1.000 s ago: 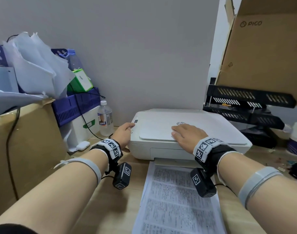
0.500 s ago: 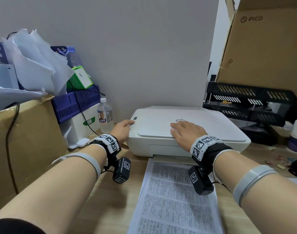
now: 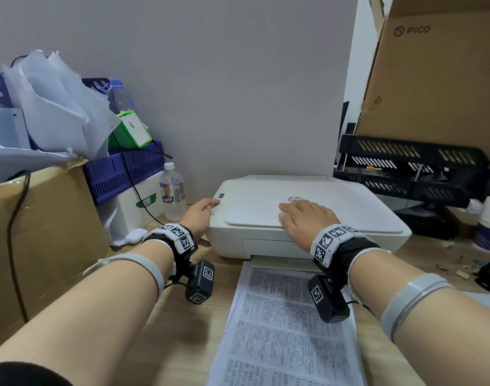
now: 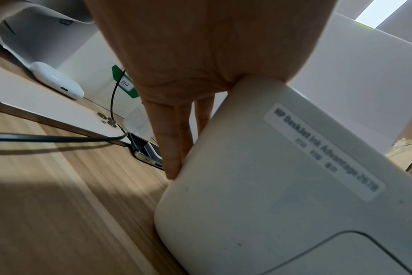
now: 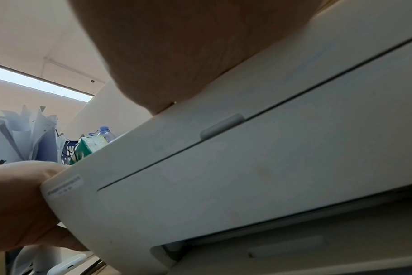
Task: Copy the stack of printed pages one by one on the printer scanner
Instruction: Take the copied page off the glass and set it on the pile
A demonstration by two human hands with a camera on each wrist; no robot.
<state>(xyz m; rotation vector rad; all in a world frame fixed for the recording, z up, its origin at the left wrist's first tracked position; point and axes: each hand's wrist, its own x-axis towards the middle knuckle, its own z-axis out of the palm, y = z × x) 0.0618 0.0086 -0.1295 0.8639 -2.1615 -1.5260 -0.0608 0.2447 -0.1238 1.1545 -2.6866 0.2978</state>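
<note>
White printer [image 3: 307, 218] barely differs from a second ago: lid down, right hand [image 3: 305, 218] flat on it, left hand [image 3: 200, 218] thumb at the control panel. Printed page [image 3: 288, 324] on the desk in front.
Left wrist: straight fingers [image 4: 174, 141] against printer's side, gripping nothing.
Right wrist: palm on lid. Likely a copy cycle starting or running.

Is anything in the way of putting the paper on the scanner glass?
Yes. The scanner lid is shut over the glass, and the right hand lies flat on top of it. The printed pages lie on the desk in front of the printer.
</note>
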